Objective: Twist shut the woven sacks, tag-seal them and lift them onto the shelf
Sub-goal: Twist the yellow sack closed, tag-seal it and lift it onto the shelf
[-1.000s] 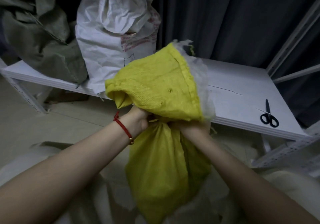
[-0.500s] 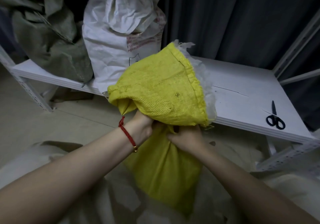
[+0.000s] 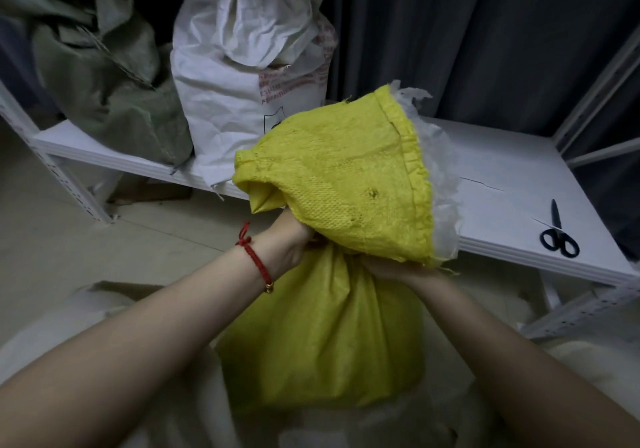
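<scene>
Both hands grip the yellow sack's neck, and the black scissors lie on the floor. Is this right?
No. The head view shows the black scissors on the white shelf, not the floor. The left hand and right hand do grip the yellow sack by its neck.

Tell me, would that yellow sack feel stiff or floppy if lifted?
Probably floppy: the yellow sack creases and flares loosely above the neck that the left hand and right hand grip. Its bulging lower part suggests some weight. The coarse weave likely resists slipping.
</scene>
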